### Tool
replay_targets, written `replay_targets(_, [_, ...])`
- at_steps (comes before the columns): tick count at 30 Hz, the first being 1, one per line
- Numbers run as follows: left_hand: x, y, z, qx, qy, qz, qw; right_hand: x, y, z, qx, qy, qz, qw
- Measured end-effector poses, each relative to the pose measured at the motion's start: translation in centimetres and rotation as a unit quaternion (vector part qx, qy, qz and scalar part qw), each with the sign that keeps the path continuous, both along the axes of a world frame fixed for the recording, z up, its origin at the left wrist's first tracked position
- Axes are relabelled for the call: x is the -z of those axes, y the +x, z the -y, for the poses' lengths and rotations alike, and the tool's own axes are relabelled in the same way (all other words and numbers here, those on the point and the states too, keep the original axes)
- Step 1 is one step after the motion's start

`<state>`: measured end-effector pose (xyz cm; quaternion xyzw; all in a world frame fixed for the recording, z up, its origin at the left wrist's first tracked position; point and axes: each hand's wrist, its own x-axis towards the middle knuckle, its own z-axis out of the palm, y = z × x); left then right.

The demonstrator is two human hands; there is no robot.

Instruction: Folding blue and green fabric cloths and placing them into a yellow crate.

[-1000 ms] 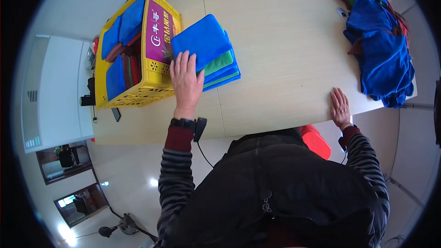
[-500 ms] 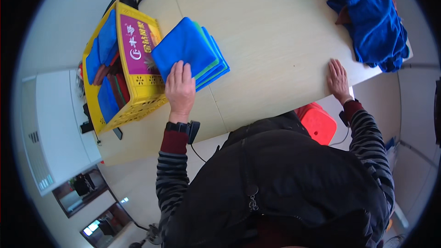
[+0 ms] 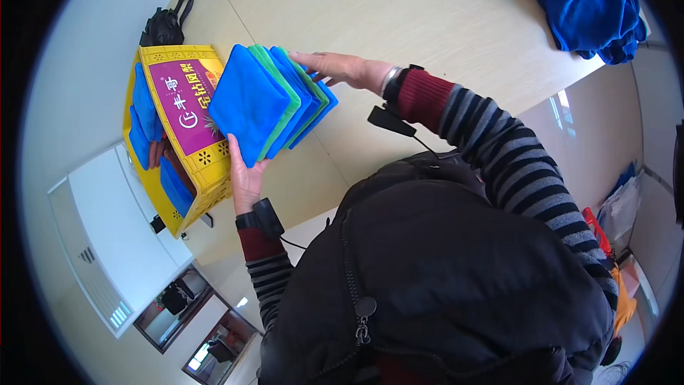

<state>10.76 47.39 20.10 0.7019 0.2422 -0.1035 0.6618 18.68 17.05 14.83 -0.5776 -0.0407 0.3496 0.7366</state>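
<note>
Far left: white louvred unit [image 3: 107, 224], off the table.

Yellow crate [image 3: 215, 187] sits along the table's left edge, purple label panel [image 3: 178, 100] toward the middle. Blue cloths [image 3: 144, 110] and some brownish-red ones [image 3: 158, 152] show in its opening; the rest is hidden by crate wall and angle. Black strapped item [image 3: 165, 27] beyond the crate by the left edge, shape hard to make out, maybe a bag.

Left hand [image 3: 247, 181] is closed on the near corner of the stack of folded cloths [image 3: 251, 103]: thumb on the top blue cloth, other fingers mostly hidden behind the corner.

Stack is just right of the crate, toward the table's left edge, blue and green layers fanned out. Can't tell if its underside rests on the table [image 3: 442, 21].

Right hand [image 3: 343, 69] is at the stack's far right side, fingers loosely extended, fingertips by the layer edges. Can't tell whether it grips.

Rumpled blue fabric heap [image 3: 588, 3] at the table's near right corner, cut off by the top of the view.
</note>
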Motion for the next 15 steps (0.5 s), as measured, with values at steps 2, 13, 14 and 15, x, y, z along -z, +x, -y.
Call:
replay_targets(2, [-0.5,0.2,0.2,0.013,-0.095,-0.044,0.994,-0.2,0.4,-0.9,-0.016,0.015,-0.018,1.0])
replay_targets(13, [1.1,1.1,-3.1,0.034,-0.142,-0.162,0.976,-1.3,-1.3,-1.8,-0.054,-0.068,-0.074,0.993])
replay_targets(14, [1.1,1.2,-3.4,0.037,-0.142,-0.164,0.975,-1.4,-1.7,-2.0,-0.051,-0.069,-0.077,0.993])
replay_targets(15, [1.0,1.4,-3.3,0.056,-0.149,-0.168,0.973,-1.4,-1.9,-2.0,-0.043,-0.074,-0.078,0.993])
